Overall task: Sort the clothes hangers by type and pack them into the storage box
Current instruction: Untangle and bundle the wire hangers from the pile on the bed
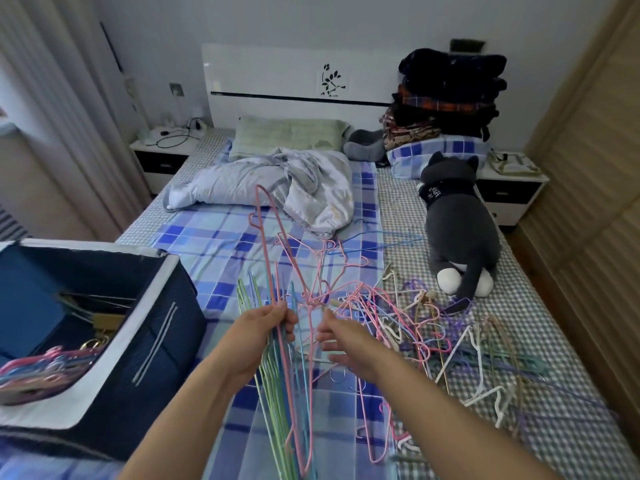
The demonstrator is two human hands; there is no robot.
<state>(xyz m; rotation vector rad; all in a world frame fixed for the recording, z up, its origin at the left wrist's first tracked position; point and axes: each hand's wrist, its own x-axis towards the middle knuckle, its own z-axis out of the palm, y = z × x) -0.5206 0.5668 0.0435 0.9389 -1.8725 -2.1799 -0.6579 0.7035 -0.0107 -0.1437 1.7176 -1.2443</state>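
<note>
Over bed (pixel 214 237) | left hand (pixel 263 337) gripping wire hangers (pixel 277 393) bundle | right hand (pixel 346 344) fingers loose, empty | light, springy, tangle-prone; best grasped near hooks

We are facing a bed (pixel 221 233) with a blue checked sheet. A crumpled pale duvet (pixel 273 181) is lying beyond the hands, a grey plush cat (pixel 457 230) is lying further right, and folded dark clothes (pixel 446 95) are sitting stacked by the headboard (pixel 277 77).
</note>
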